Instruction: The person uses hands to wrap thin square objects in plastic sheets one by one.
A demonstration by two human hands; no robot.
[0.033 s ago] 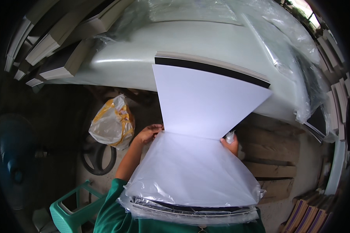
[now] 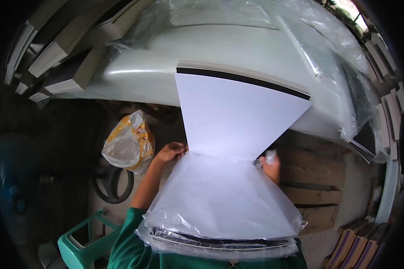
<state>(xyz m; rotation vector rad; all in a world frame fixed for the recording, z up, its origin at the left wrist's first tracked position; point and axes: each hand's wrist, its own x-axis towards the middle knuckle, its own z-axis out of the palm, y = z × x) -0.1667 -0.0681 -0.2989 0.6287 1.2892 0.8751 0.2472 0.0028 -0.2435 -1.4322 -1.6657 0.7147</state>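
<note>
A stack of boards with a white top sheet lies tilted from my lap up against the table edge. Black and grey layers show along its far edge. A clear plastic bag covers the near half, its mouth crossing the stack between my hands. My left hand is closed at the left edge, fingers pinched on the bag's rim. To the right, my right hand is slightly blurred, closed around a small whitish crumpled wad that looks like plastic. Its thumb lies just off the stack's right edge.
Ahead stands a table under pale, shiny covering, with loose clear plastic on it. Thick board stacks sit at the left, more at the right. Below are a plastic sack, a green stool and wooden slats.
My right hand has shifted a little to the right, its thumb coming off the white sheet's edge. My left hand stays about where it was.
</note>
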